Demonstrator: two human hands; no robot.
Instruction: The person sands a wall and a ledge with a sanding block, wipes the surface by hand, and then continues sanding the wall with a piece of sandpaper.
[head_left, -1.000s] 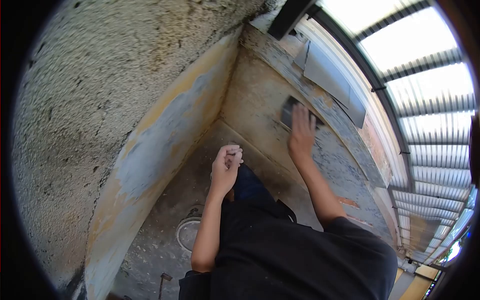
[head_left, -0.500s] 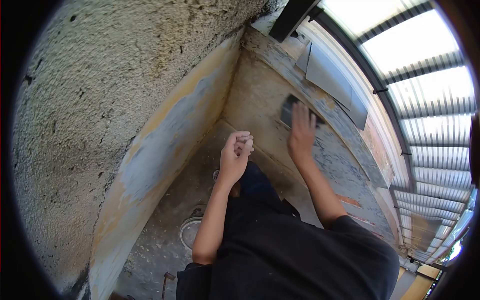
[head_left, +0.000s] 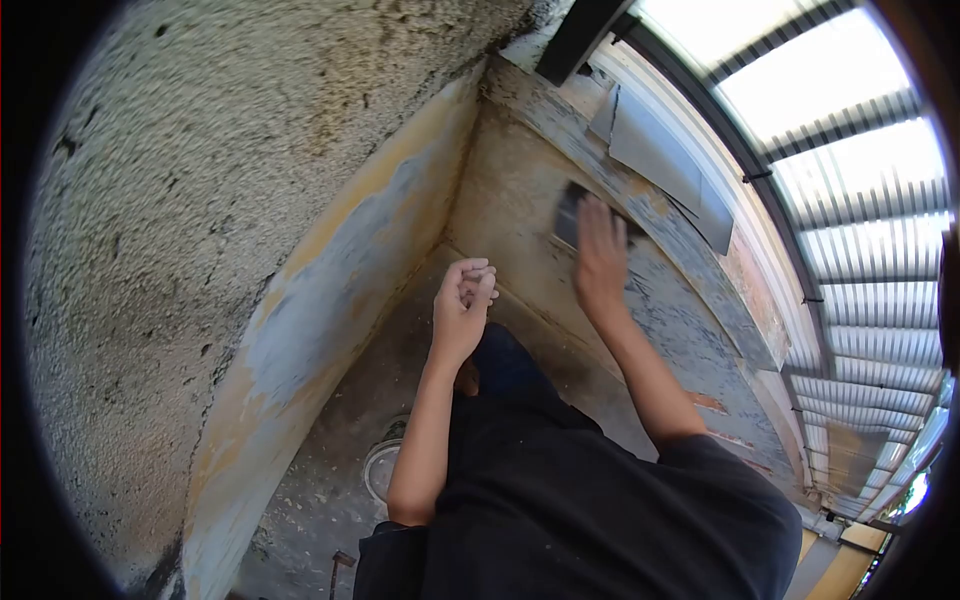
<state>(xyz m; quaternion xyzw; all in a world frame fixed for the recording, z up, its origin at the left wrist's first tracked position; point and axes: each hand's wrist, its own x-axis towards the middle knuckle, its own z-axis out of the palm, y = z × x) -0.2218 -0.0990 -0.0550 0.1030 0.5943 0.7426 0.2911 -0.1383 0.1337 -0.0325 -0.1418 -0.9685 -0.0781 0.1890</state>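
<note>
My right hand (head_left: 601, 262) lies with its fingers stretched over a dark rectangular sheet of sandpaper (head_left: 569, 212), pressing it flat against the patchy wall (head_left: 520, 185). Both the hand and the sheet are blurred by motion. In front of my body, my left hand (head_left: 464, 303) is raised with its fingers loosely curled in toward the thumb. Pale dust coats those fingers, and nothing shows in them. This hand stays apart from the walls.
On the left rises a rough plastered wall (head_left: 210, 180) above a smoother painted strip (head_left: 310, 310). A bucket (head_left: 380, 468) stands on the floor near my left elbow, and a hammer-like tool (head_left: 338, 570) lies lower. Grey sheets (head_left: 660, 165) rest on the ledge at upper right.
My right hand and the sandpaper have shifted slightly up and left along the wall. My left hand has moved a little left, its fingers still curled.
</note>
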